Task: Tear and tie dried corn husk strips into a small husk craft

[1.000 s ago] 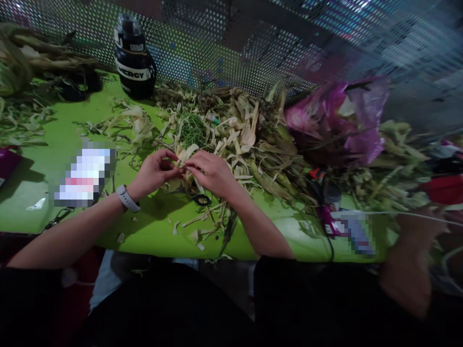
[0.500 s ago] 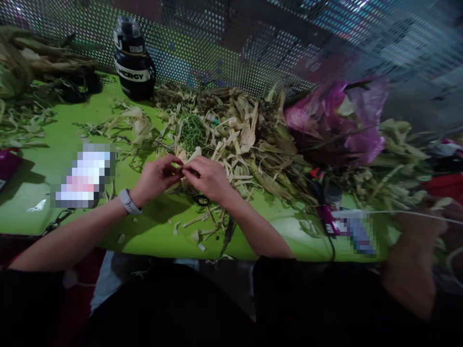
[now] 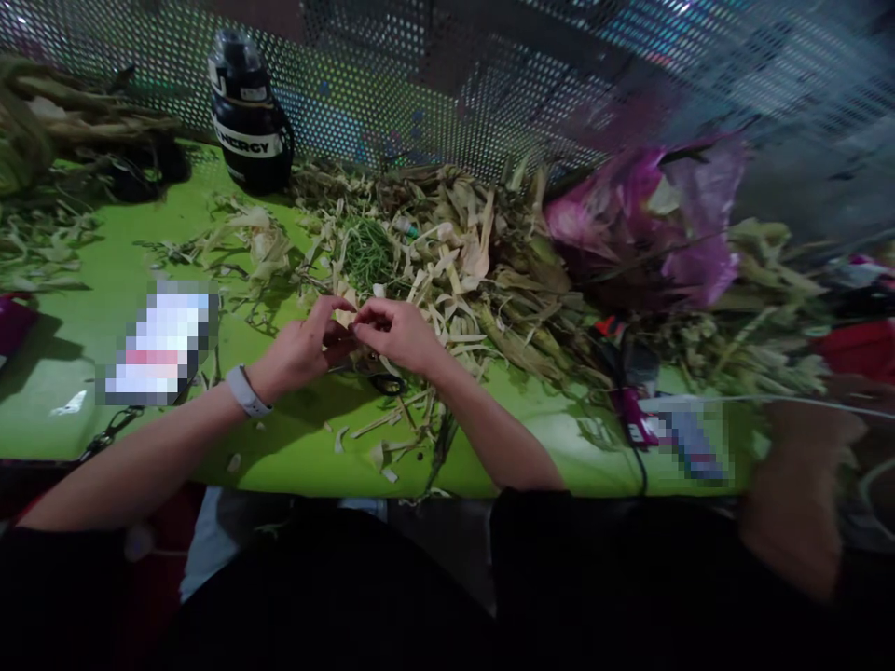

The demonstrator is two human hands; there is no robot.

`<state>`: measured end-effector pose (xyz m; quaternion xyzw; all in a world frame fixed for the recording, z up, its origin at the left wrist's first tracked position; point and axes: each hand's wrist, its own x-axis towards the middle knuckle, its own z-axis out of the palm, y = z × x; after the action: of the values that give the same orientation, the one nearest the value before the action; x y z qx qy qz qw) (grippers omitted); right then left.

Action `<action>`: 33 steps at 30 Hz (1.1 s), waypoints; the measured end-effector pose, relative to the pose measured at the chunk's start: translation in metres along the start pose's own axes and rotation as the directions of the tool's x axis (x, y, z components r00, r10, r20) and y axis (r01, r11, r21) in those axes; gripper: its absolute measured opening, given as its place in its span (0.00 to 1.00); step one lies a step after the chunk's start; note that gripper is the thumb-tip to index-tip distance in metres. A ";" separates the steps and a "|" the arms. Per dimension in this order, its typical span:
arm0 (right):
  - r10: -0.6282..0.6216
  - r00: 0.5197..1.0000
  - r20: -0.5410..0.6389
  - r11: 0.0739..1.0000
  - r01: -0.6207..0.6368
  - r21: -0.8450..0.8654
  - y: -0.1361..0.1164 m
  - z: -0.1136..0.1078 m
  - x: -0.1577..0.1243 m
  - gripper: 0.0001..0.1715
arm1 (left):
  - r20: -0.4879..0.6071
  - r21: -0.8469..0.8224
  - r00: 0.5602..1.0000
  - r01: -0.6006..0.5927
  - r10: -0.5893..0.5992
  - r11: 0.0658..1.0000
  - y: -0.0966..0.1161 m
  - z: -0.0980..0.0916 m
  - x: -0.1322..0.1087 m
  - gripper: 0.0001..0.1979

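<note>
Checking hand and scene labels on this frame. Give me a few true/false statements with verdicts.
1. The left hand and right hand both pinch a pale husk strip between them. True.
2. The watch band sits on the right wrist. False: it is on the left wrist.
3. The black bottle stands at the back left, by the perforated screen. True.
4. The table top is red. False: it is bright green.
5. The pink bag lies left of the hands. False: it lies to their right, beyond the husk pile.
</note>
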<state>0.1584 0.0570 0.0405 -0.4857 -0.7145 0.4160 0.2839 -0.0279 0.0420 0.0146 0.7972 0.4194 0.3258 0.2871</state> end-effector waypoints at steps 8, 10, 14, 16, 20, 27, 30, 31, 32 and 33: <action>-0.284 0.931 -0.228 0.959 0.278 -0.057 -0.001 0.000 -0.002 0.08 | 0.115 -0.531 0.978 0.207 -0.171 0.822 -0.005 0.001 0.007 0.21; -0.252 0.946 -0.201 0.966 0.260 0.011 -0.001 0.000 -0.002 0.08 | 0.192 -0.601 0.971 0.231 -0.143 0.765 -0.009 0.001 0.009 0.15; -0.206 0.967 -0.150 0.971 0.220 0.090 -0.001 0.000 0.000 0.08 | 0.359 -0.586 0.930 0.292 -0.081 0.756 -0.009 0.001 0.007 0.10; -0.213 0.965 -0.151 0.966 0.231 0.117 -0.003 0.000 -0.001 0.09 | 0.442 -0.588 0.896 0.324 -0.041 0.741 -0.004 0.003 0.004 0.09; -0.210 0.944 -0.256 0.959 0.249 0.132 -0.007 0.003 0.000 0.10 | 0.583 -0.582 0.811 0.374 0.050 0.722 0.009 0.010 -0.002 0.06; -0.075 0.961 -0.267 0.970 0.133 0.204 0.007 0.005 0.014 0.15 | 0.695 -0.577 0.717 0.513 0.053 0.635 0.014 0.010 -0.003 0.08; -0.046 0.995 -0.084 0.964 0.066 0.258 0.007 -0.003 0.014 0.20 | 0.596 -0.630 0.802 0.503 -0.047 0.592 0.007 0.006 0.001 0.08; -0.030 0.999 -0.025 0.965 0.035 0.258 0.006 -0.007 0.012 0.22 | 0.542 -0.658 0.836 0.487 -0.089 0.575 0.004 0.004 0.003 0.08; -0.011 1.000 0.023 0.968 0.005 0.251 0.004 -0.010 0.010 0.24 | 0.486 -0.684 0.865 0.467 -0.127 0.561 0.001 0.004 0.004 0.08; 0.005 0.998 0.059 0.972 -0.019 0.236 0.002 -0.013 0.008 0.25 | 0.433 -0.705 0.887 0.444 -0.162 0.553 -0.001 0.003 0.005 0.09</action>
<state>0.1669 0.0691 0.0446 -0.4405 -0.6648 0.5138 0.3164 -0.0240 0.0466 0.0132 0.5437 0.3135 0.2879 0.7233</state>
